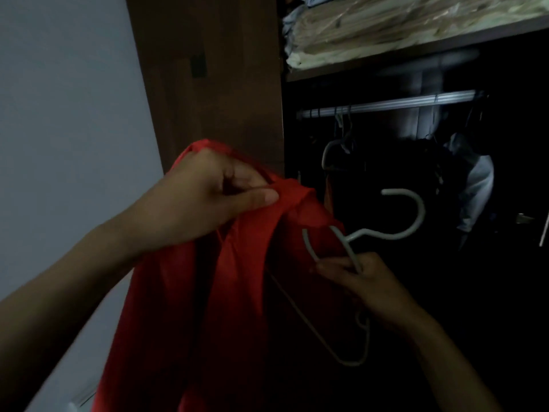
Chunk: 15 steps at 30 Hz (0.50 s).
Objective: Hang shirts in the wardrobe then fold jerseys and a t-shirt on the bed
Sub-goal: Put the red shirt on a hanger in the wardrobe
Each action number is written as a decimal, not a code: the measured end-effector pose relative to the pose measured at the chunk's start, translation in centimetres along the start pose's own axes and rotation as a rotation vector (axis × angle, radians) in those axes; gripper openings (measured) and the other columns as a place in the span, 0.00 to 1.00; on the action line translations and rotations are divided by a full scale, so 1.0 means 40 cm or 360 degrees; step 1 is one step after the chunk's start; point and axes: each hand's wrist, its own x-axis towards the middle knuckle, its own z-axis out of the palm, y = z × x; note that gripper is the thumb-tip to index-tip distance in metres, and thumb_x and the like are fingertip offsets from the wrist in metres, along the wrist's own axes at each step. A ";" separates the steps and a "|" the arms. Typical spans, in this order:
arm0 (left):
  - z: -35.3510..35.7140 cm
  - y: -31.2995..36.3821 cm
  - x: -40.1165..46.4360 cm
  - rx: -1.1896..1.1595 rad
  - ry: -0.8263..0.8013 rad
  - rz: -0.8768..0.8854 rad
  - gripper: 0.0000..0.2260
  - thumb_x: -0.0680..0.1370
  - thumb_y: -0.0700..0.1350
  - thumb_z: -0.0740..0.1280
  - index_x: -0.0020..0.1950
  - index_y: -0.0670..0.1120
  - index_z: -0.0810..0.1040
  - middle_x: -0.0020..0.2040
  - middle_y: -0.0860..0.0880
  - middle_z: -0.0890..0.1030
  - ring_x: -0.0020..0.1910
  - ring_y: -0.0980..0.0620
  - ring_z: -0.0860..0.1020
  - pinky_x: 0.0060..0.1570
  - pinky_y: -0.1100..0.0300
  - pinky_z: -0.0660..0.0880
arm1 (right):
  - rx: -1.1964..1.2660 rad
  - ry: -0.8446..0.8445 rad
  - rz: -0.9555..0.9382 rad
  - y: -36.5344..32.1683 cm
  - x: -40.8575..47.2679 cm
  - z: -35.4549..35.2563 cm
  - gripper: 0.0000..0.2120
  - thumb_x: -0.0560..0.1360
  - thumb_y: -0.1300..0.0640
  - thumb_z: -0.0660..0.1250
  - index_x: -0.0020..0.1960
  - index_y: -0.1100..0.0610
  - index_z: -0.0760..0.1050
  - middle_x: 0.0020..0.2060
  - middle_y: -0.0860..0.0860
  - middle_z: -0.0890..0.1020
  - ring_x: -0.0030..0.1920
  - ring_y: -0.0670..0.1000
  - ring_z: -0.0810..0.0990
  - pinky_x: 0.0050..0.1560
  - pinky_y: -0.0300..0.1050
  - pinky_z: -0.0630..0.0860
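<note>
Our left hand [205,200] pinches the red cloth shirt [214,292], our right hand [359,278] grips the pale plastic hanger [356,248]; we should seat both shoulders before hooking the far metal rail [386,105].

The red shirt [184,307] runs off the bottom edge and covers most of the white hanger [353,292], whose left shoulder is hidden in the cloth, while the dark wardrobe interior [386,173] swallows the hanging clothes, and the folded stacks on the far shelf [416,46] are blurred.
</note>
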 end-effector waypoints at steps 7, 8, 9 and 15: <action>0.014 -0.023 0.030 0.1692 0.0035 0.0500 0.28 0.76 0.71 0.56 0.59 0.49 0.70 0.53 0.48 0.73 0.48 0.51 0.68 0.48 0.54 0.64 | -0.0126 -0.0039 -0.0030 -0.010 0.039 0.015 0.21 0.78 0.60 0.68 0.28 0.61 0.70 0.19 0.45 0.68 0.20 0.42 0.64 0.24 0.36 0.60; 0.014 -0.029 0.034 0.1710 0.0040 0.0476 0.31 0.76 0.73 0.54 0.60 0.47 0.69 0.53 0.46 0.73 0.47 0.49 0.70 0.48 0.52 0.66 | -0.0107 -0.0034 -0.0033 -0.001 0.047 0.008 0.20 0.78 0.61 0.68 0.29 0.66 0.70 0.20 0.46 0.68 0.21 0.42 0.64 0.24 0.36 0.60; 0.012 -0.036 0.038 0.1696 0.0012 0.0479 0.31 0.76 0.73 0.52 0.59 0.47 0.70 0.52 0.46 0.75 0.46 0.47 0.73 0.48 0.50 0.69 | -0.0096 -0.0045 -0.0054 0.010 0.054 0.004 0.20 0.78 0.63 0.68 0.31 0.71 0.70 0.21 0.49 0.70 0.22 0.44 0.66 0.25 0.37 0.61; -0.023 -0.107 0.038 0.1192 -0.0322 0.0213 0.30 0.74 0.75 0.47 0.50 0.56 0.78 0.40 0.60 0.80 0.33 0.65 0.74 0.36 0.59 0.75 | 0.0006 -0.0096 -0.0028 0.031 0.071 -0.004 0.09 0.74 0.54 0.74 0.45 0.62 0.84 0.33 0.52 0.82 0.31 0.47 0.79 0.33 0.38 0.74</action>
